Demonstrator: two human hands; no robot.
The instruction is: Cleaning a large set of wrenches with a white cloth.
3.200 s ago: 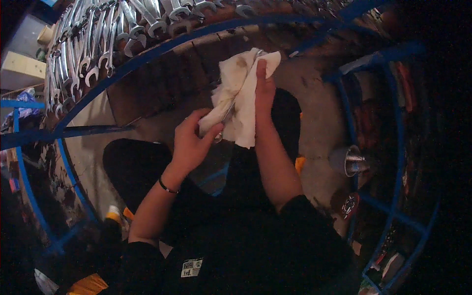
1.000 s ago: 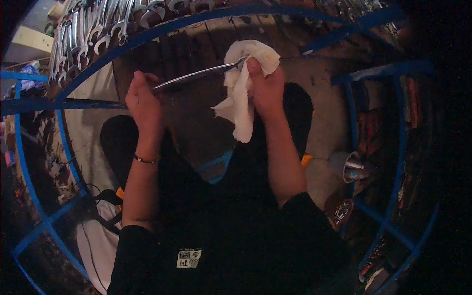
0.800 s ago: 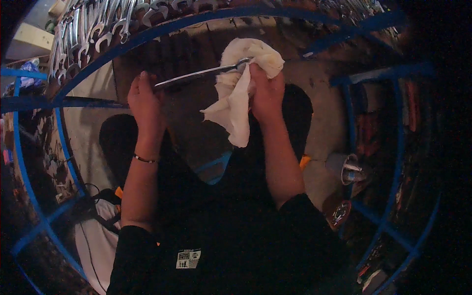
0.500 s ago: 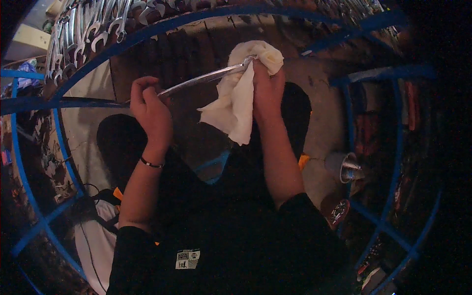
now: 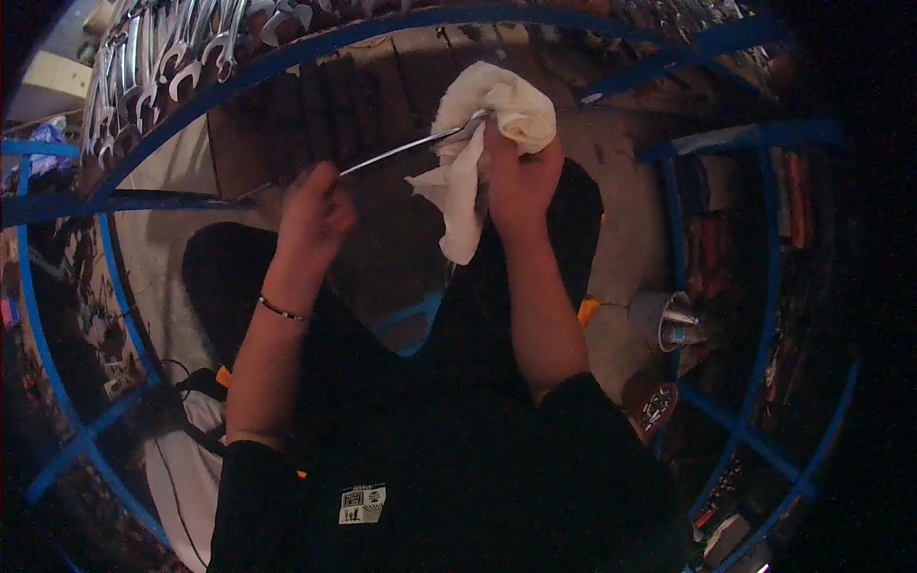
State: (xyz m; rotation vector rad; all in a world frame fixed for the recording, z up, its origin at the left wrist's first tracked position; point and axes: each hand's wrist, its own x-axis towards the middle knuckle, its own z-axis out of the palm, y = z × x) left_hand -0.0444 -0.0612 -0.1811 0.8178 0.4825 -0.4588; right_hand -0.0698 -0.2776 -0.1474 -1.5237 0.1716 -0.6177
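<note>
A long, slim, shiny wrench [image 5: 392, 153] slants up to the right between my hands. My left hand [image 5: 319, 210] is closed around its lower left end, which the fingers hide. At the other end my right hand [image 5: 522, 181] grips a bunched cream-white cloth [image 5: 468, 181] against the wrench's head. Part of that head shows at the cloth's edge, beside the right fingers. One corner of the cloth hangs down below the wrench.
Several wrenches [image 5: 181, 62] hang in a row at the upper left, behind a blue metal bar [image 5: 325, 46]. Blue frames [image 5: 764, 286] with dark tools stand at the right. A metal cup [image 5: 669, 320] lies tilted on the floor near my right leg.
My left hand has turned and closed round the wrench's end, shifting slightly right. The wrench has rolled to show a thinner edge. The cloth has moved up a little and its hanging part is narrower.
</note>
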